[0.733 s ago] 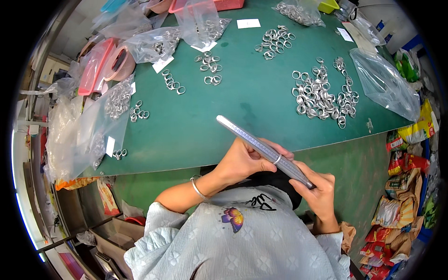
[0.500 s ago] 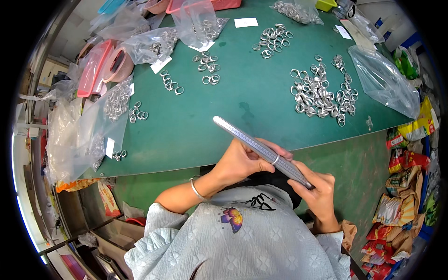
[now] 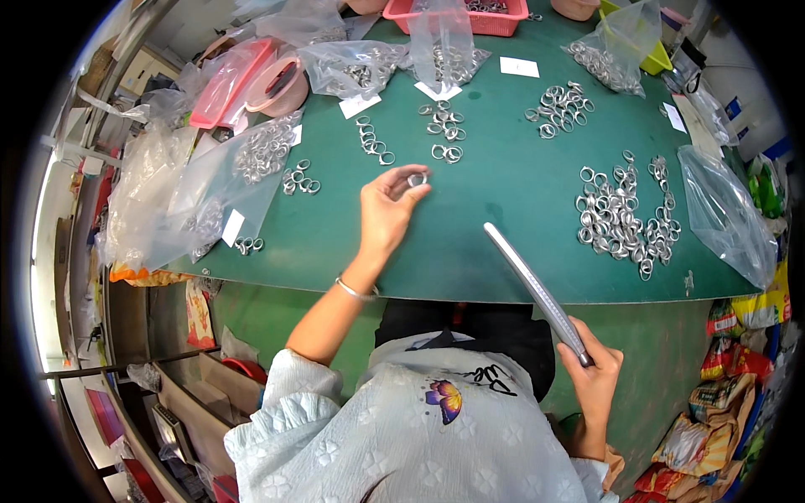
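Note:
Between the fingertips of my left hand [image 3: 389,210] is a silver ring [image 3: 417,179], held above the middle of the green table, just short of two small ring groups. My right hand [image 3: 592,362] grips the thick end of a grey tapered ring mandrel [image 3: 537,289] with marks along its length. Its thin tip points away and to the left, over the table, and no ring is on it. A large heap of silver rings [image 3: 616,214] lies to the right. Smaller groups lie farther off, among them a ring cluster [image 3: 442,121] and a curved ring row [image 3: 372,141].
Clear bags of rings [image 3: 356,71] and white paper slips [image 3: 520,67] line the far and left sides of the green table [image 3: 470,251]. A pink basket [image 3: 503,23] stands at the back. An unfilled-looking plastic bag [image 3: 728,218] lies along the right edge.
The ring has come off the mandrel and moved with my left hand forward and left. My right hand still holds the mandrel, now apart from the left hand. The view has shifted.

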`<state>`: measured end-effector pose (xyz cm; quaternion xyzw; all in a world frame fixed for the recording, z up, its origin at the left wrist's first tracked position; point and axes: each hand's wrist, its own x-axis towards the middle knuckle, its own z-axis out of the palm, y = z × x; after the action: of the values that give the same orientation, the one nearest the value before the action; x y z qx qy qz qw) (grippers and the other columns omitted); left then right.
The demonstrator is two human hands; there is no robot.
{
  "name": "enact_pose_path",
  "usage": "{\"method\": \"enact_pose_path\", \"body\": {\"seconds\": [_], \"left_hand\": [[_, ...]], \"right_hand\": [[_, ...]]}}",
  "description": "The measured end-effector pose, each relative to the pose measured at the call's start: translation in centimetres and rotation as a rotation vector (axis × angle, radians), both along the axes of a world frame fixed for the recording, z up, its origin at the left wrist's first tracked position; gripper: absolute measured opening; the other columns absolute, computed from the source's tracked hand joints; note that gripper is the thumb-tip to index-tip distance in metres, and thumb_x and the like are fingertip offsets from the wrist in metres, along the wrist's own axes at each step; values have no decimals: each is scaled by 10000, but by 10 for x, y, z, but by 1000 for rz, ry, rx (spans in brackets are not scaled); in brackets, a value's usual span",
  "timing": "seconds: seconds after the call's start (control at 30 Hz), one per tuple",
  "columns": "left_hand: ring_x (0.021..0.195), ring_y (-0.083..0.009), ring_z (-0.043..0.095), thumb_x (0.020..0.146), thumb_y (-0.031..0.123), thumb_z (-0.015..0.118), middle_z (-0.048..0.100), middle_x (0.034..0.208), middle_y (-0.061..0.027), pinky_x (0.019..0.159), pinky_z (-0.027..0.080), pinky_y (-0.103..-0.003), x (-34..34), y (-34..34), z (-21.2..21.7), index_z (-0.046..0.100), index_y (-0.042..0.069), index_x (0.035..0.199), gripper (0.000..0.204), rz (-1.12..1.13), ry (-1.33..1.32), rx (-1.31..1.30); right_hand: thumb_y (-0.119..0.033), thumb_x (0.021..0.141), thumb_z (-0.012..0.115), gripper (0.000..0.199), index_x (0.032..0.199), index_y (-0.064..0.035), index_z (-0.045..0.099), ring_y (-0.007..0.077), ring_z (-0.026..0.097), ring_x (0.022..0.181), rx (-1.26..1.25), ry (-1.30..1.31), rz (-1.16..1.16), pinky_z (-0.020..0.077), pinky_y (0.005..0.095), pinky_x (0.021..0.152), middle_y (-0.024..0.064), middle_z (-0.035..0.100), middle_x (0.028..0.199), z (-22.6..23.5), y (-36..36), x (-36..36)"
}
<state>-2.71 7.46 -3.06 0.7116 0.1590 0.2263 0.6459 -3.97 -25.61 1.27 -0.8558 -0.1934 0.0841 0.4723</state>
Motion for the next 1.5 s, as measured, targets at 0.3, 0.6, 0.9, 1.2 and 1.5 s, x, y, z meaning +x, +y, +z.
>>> {"method": "enact_pose_path", "body": {"seconds": [0.3,0.6,0.9,1.2,1.5], "left_hand": [[1055,-290,410,628,140,753,460,1101,-94,846,360,-400,32,76,-40,668,131,869,256,230,247,988],[1018,-300,439,632,99,744,508,1059,-105,874,375,-394,50,132,-58,680,146,849,231,246,161,998],[1054,-322,423,697,65,665,479,1084,-159,912,328,-413,60,31,-14,586,77,1006,320,260,-76,1002],[1029,-307,507,751,-16,569,530,1126,-121,883,405,-383,126,-122,-16,564,46,1044,300,-718,-272,878],[855,-182,580,772,39,627,602,976,-83,761,478,-291,114,-109,-4,581,-1,1023,259,-668,6,381]], "right_hand": [[23,719,647,325,1040,45,603,38,447,574,40,62,-145,386,184,527,34,539,649,-6,-9,4],[-12,728,648,309,1030,34,609,26,379,551,52,63,-356,316,183,486,-13,442,615,-14,-37,10],[-37,784,631,307,1081,33,593,11,360,554,215,115,-531,266,163,483,-57,443,652,-28,-54,13],[-44,798,628,318,1099,47,580,7,349,559,306,124,-576,253,163,477,-65,444,678,-32,-56,13],[-45,779,640,318,1082,38,594,6,360,558,350,175,-560,261,163,478,-62,458,670,-36,-54,6]]}}
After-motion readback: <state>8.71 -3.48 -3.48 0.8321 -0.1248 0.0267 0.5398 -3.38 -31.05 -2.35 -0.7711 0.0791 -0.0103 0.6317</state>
